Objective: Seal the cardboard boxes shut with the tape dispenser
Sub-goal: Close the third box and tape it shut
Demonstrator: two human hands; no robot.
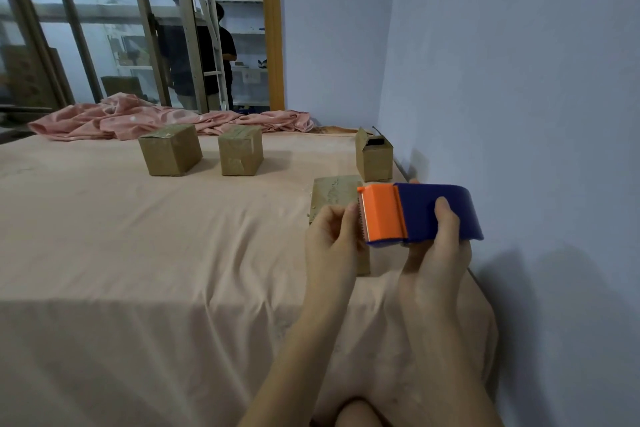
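Tape dispenser [426, 213] being held above nearest box [334, 196] on bed [138, 236], right hand [433, 253] wrapping its blue body; left hand [332, 239] pinching at orange cutter, probably freeing tape end.

On the peach-sheeted bed [138, 236], two closed brown cardboard boxes [170, 150] [240, 150] stand side by side at the far middle, before a crumpled pink blanket [166, 118] along the far edge. An open-flapped cardboard box [374, 158] stands to the right by the pale wall [519, 80]. Nearer, a fourth cardboard box [334, 194] lies behind the left hand [330, 239] and the blue-and-orange plastic tape dispenser [419, 213], held in the right hand [436, 253].
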